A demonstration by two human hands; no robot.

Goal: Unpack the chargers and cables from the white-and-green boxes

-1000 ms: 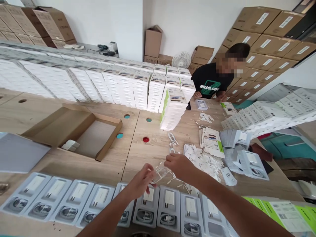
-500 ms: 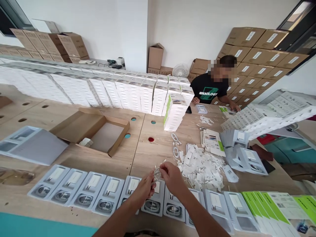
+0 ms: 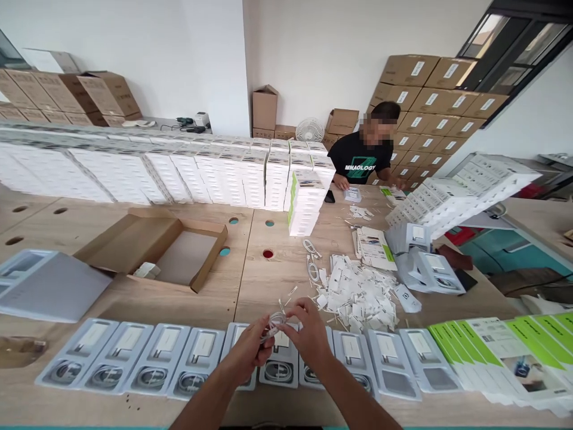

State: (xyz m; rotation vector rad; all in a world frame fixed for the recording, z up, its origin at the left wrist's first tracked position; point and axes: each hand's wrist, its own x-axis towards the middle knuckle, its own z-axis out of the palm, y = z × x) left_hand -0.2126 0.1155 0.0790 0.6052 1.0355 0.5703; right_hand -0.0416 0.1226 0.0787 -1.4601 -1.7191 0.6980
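Note:
A small coil of light-coloured cable (image 3: 276, 320) is gripped in my left hand (image 3: 251, 346), its fingers wrapped around the lower side. My right hand (image 3: 310, 334) meets the coil from the right, thumb and index finger closing on its edge. Both hands are raised over a row of pale plastic trays, one of them a tray (image 3: 200, 352) holding a white charger and a coiled cable. Two trays at the right end, including one tray (image 3: 432, 358), have a charger but a bare lower compartment. My forearms partly cover the middle trays.
A heap of white paper tags (image 3: 358, 292) lies right of my hands, with loose coiled cables (image 3: 312, 257) beside it. An open cardboard box (image 3: 179, 251) stands left. White boxes (image 3: 215, 173) line the back. Green-and-white printed sleeves (image 3: 483, 352) lie right. Across the table, a person (image 3: 362, 155) handles packaging.
My head view has shifted slightly rightward. My hands stay together on the cable, whose coil now shows more plainly. Small white strips lie on the table just beyond my hands.

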